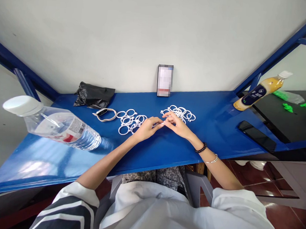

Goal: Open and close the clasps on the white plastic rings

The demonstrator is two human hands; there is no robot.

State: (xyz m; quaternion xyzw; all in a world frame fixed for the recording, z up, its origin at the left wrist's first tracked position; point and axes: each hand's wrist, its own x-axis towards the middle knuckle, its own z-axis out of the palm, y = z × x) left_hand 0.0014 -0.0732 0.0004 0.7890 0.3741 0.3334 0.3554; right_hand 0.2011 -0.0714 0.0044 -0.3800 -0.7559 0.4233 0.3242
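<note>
My left hand (147, 127) and my right hand (177, 125) meet above the middle of the blue table (214, 132). Their fingertips pinch a small white plastic ring (163, 123) between them. A pile of white rings (130, 122) lies just left of my left hand. A second pile of white rings (180, 112) lies just behind my right hand. My right wrist wears a dark bead bracelet (200, 148) and a thin silver bangle (211, 160).
A clear water bottle (56, 124) stands at the left. A wristband (105, 114) and a black bag (93, 95) lie behind the left pile. A phone (164, 80) leans on the wall. A yellow drink bottle (260, 90) and a dark phone (257, 135) are at the right.
</note>
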